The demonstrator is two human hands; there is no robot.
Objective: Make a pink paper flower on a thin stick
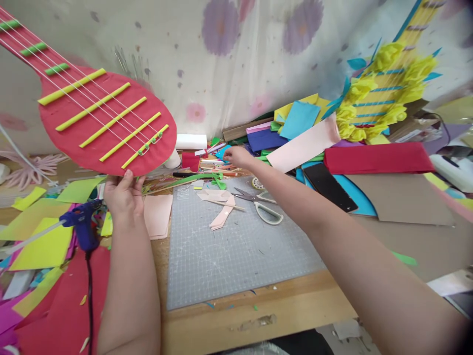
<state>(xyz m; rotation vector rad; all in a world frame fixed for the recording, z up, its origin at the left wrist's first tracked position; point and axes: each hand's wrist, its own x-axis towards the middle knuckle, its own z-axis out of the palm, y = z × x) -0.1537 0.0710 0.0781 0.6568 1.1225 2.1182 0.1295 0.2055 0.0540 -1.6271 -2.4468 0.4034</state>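
On the left, my left hand (125,197) grips the lower edge of a red paper lute (107,130), thumb in front, and holds it raised and tilted. The lute has yellow strips, green pegs on its neck and white strings. My right hand (239,157) is stretched to the back of the table, its fingers bent together beside a small blue paper piece (221,153); whether anything is between them I cannot tell. Below it, scissors (268,213) lie spread on the grey cutting mat (236,256), near pale pink paper strips (223,214) and a thin stick (227,205).
A blue glue gun (84,224) with a cord stands left among coloured paper scraps. At the right are a black phone (328,187), a folded red paper (379,159) and brown cardboard (410,199). A yellow paper lute with flowers (384,93) leans at the back right.
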